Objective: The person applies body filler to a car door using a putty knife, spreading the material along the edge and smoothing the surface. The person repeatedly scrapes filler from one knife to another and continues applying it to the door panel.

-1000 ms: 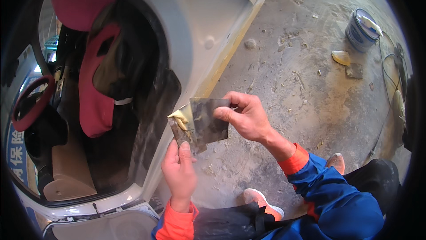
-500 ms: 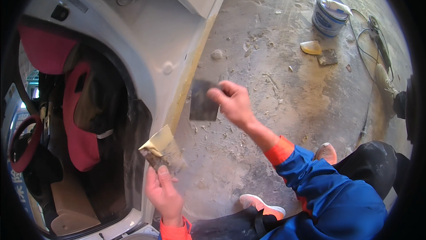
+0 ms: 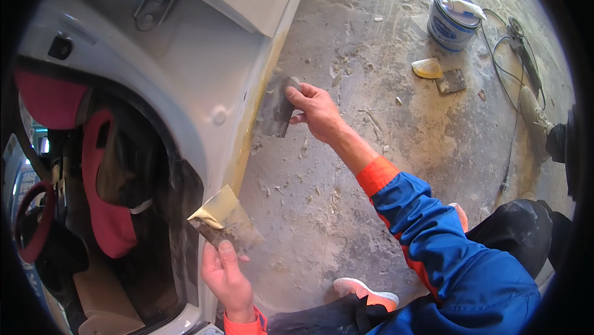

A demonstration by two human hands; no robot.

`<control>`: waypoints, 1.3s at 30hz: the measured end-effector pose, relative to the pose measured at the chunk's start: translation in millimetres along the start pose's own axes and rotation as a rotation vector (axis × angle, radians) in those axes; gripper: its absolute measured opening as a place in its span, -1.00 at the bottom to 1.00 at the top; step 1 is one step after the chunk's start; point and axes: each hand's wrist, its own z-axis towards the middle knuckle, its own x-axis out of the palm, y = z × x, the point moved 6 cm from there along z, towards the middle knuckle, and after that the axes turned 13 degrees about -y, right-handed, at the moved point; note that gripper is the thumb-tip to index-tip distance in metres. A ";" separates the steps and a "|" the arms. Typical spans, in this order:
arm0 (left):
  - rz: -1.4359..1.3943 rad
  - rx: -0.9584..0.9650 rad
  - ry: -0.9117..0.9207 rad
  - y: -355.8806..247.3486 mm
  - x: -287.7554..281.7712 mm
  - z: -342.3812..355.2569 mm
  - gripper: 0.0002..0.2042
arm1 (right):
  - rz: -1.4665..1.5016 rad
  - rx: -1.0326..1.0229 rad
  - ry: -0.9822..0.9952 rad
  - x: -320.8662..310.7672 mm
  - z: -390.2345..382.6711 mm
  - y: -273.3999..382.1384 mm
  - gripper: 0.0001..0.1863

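Note:
My right hand (image 3: 315,109) pinches a thin dark rectangular filler spreader (image 3: 273,109), its left side right by the car body's edge (image 3: 247,126). A yellowish strip of filler runs along that edge. Lower down, my left hand (image 3: 229,278) holds a stained square filler board (image 3: 235,231) between thumb and fingers. A thick dab of pale yellow filler (image 3: 218,208) covers the board's upper corner. The board sits beside the lower part of the door opening. Whether the spreader touches the panel I cannot tell.
On the concrete floor stand a filler can (image 3: 454,20) with a white tube (image 3: 464,8) on its lid, a yellow-coated scraper (image 3: 427,68) and a dark square plate (image 3: 451,81). A corded power tool (image 3: 525,55) lies at far right. Pink seats (image 3: 104,199) show inside the car.
My right hand has moved up and slightly left with the spreader, which is now tilted beside the filler strip. My left hand keeps the board almost in place. The view has shifted slightly.

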 end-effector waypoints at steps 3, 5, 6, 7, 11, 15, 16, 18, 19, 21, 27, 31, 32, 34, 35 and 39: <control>0.001 -0.005 0.005 1.4 2.2 1.6 -0.69 | 0.012 0.000 0.006 6.9 1.5 0.4 -0.74; -0.002 -0.005 0.008 1.8 4.0 2.4 -0.69 | 0.033 -0.002 0.013 11.7 2.1 0.2 -0.73; -0.004 -0.003 0.011 1.8 5.1 2.7 -0.69 | 0.028 -0.004 -0.002 12.7 3.2 -0.3 -0.73; -0.014 -0.002 0.011 1.8 5.8 2.7 -0.69 | 0.022 -0.007 -0.018 13.1 4.5 -1.5 -0.72; -0.002 -0.010 0.030 2.5 8.8 2.5 -0.71 | -0.003 -0.025 -0.058 9.3 13.2 -9.0 -0.72; -0.009 -0.014 0.070 1.9 11.7 2.1 -0.77 | -0.001 0.009 -0.072 -3.9 19.1 -19.4 -0.77; -0.014 -0.008 0.075 1.2 12.2 2.0 -0.77 | 0.011 0.017 -0.104 -9.6 19.2 -20.6 -0.76; -0.012 -0.007 0.047 0.4 11.6 1.6 -0.74 | 0.041 0.025 -0.114 -17.4 18.4 -19.6 -0.75; -0.013 -0.005 0.032 -0.3 11.4 1.5 -0.72 | 0.059 0.025 -0.092 -18.8 18.3 -17.5 -0.76; -0.012 -0.004 0.032 -1.3 12.7 0.5 -0.73 | 0.053 0.028 -0.062 -19.6 18.7 -13.4 -0.75; -0.022 -0.012 0.029 -1.7 14.0 0.7 -0.74 | 0.079 -0.014 0.058 -2.5 29.6 2.1 -0.77; -0.020 -0.010 0.079 0.0 15.4 1.4 -0.77 | 0.064 0.008 0.051 8.0 38.6 -0.7 -0.79; -0.018 -0.010 0.074 0.3 15.2 1.9 -0.77 | 0.073 -0.015 0.059 10.2 40.2 -0.5 -0.77; -0.016 -0.015 0.071 1.2 15.5 1.8 -0.78 | 0.081 -0.029 0.012 7.7 42.3 -3.5 -0.73; -0.019 -0.017 0.069 1.4 15.8 1.7 -0.78 | 0.074 -0.026 -0.027 3.7 42.7 -5.6 -0.73; -0.030 -0.016 0.073 0.1 17.7 1.1 -0.79 | 0.080 0.004 -0.105 -17.0 38.1 -6.7 -0.74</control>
